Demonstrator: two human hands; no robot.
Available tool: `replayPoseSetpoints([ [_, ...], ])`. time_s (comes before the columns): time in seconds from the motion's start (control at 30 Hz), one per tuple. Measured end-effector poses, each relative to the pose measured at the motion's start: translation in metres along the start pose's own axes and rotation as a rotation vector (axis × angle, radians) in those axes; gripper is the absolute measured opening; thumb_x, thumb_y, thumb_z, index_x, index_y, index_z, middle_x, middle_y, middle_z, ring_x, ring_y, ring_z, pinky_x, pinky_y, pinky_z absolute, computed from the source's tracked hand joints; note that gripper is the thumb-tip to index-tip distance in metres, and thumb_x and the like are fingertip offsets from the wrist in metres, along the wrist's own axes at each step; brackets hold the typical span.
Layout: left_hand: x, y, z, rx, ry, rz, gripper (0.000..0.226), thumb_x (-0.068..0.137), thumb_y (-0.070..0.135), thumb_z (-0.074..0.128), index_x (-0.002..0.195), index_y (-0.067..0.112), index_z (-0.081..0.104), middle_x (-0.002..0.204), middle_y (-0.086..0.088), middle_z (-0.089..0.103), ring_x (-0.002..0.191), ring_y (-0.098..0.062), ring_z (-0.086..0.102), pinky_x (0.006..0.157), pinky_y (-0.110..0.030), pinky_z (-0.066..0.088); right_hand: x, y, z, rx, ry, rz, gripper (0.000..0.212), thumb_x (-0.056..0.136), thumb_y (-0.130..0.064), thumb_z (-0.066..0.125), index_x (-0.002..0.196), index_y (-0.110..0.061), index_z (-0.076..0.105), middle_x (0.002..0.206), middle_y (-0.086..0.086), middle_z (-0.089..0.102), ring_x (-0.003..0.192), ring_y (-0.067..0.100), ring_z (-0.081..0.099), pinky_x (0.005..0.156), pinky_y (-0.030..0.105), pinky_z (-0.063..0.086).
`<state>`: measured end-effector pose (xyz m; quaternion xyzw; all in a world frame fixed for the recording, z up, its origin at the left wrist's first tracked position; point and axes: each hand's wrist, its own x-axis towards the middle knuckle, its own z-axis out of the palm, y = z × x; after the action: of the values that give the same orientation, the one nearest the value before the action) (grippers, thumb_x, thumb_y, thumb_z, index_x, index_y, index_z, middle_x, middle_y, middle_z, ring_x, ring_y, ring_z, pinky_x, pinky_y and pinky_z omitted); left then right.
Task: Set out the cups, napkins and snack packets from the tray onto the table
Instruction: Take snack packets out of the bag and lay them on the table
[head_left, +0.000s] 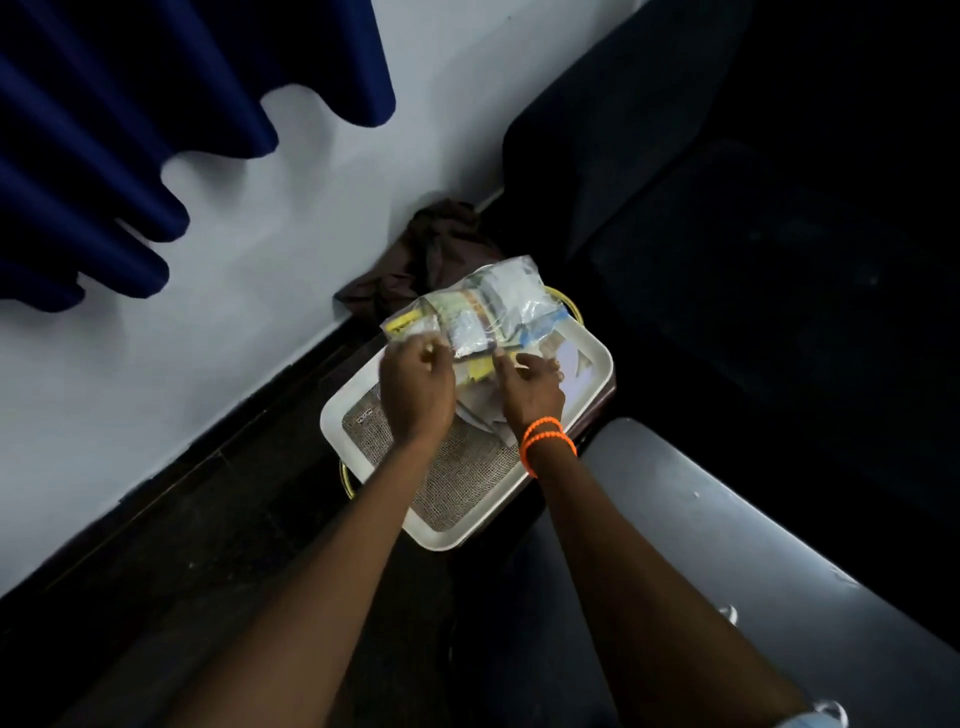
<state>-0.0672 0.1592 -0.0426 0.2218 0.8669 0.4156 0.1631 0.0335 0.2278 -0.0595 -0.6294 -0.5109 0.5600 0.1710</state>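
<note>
Both hands pinch the snack packet.

The clear plastic bag is crinkling and catching glossy highlights. The cream tray is looking like smooth, matt plastic, with a coarse woven mat lining its floor. Crumpled white paper is lying on it. Brown cloth is bunching softly; the blue curtain is hanging in matt folds.

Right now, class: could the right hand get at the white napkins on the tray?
Probably yes: the napkins lie uncovered just beside the right hand, but it first must release the clear packet both hands hold.
</note>
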Motion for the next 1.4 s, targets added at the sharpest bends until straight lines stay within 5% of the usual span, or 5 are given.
replayPoseSetpoints([
  [0.23, 0.097, 0.000, -0.013, 0.300, -0.359, -0.094, 0.086, 0.081, 0.052, 0.079, 0.151, 0.012, 0.049, 0.152, -0.016, 0.056, 0.140, -0.036, 0.052, 0.109, -0.043, 0.043, 0.035, -0.020, 0.016, 0.293, -0.108, 0.302, 0.079, 0.081, -0.071, 0.065, 0.122, -0.004, 0.061, 0.093, 0.003, 0.061, 0.094, 0.023, 0.062, 0.099, 0.046, 0.056],
  [0.63, 0.094, 0.005, -0.007, -0.214, -0.362, -0.427, 0.033, 0.107, 0.034, 0.052, 0.089, 0.015, 0.071, 0.038, 0.004, 0.051, 0.039, -0.013, 0.049, 0.049, -0.022, 0.045, 0.031, -0.006, 0.000, 0.090, 0.079, 0.196, 0.049, 0.083, -0.038, 0.082, 0.117, -0.009, 0.063, 0.118, 0.012, 0.068, 0.097, 0.029, 0.068, 0.077, 0.030, 0.057],
  [0.8, 0.058, 0.000, 0.007, -0.345, -0.601, -0.598, 0.027, 0.104, 0.018, 0.054, 0.079, 0.018, 0.065, 0.052, 0.005, 0.054, 0.035, -0.003, 0.042, 0.030, -0.013, 0.029, 0.024, -0.004, -0.022, -0.060, 0.169, 0.062, 0.004, 0.087, -0.017, 0.067, 0.091, -0.016, 0.066, 0.102, 0.009, 0.073, 0.090, 0.026, 0.067, 0.074, 0.028, 0.048],
  [1.03, 0.020, 0.001, 0.027, -0.275, -0.845, -0.326, 0.082, 0.055, 0.068, 0.093, 0.128, 0.036, 0.071, 0.119, 0.005, 0.080, 0.112, -0.019, 0.075, 0.096, -0.042, 0.059, 0.012, 0.003, -0.046, 0.417, -0.166, 0.182, 0.073, 0.078, -0.091, 0.043, 0.105, -0.033, 0.077, 0.100, -0.001, 0.079, 0.090, 0.024, 0.076, 0.079, 0.038, 0.059],
  [1.4, -0.063, 0.030, 0.034, -0.206, -0.726, -0.082, 0.089, 0.041, 0.073, 0.097, 0.119, 0.055, 0.057, 0.111, 0.019, 0.077, 0.098, 0.000, 0.075, 0.082, -0.030, 0.064, -0.064, 0.043, -0.117, 0.949, -0.234, 0.137, 0.080, 0.092, -0.076, 0.049, 0.142, -0.015, 0.059, 0.141, 0.023, 0.062, 0.131, 0.044, 0.058, 0.114, 0.064, 0.039],
])
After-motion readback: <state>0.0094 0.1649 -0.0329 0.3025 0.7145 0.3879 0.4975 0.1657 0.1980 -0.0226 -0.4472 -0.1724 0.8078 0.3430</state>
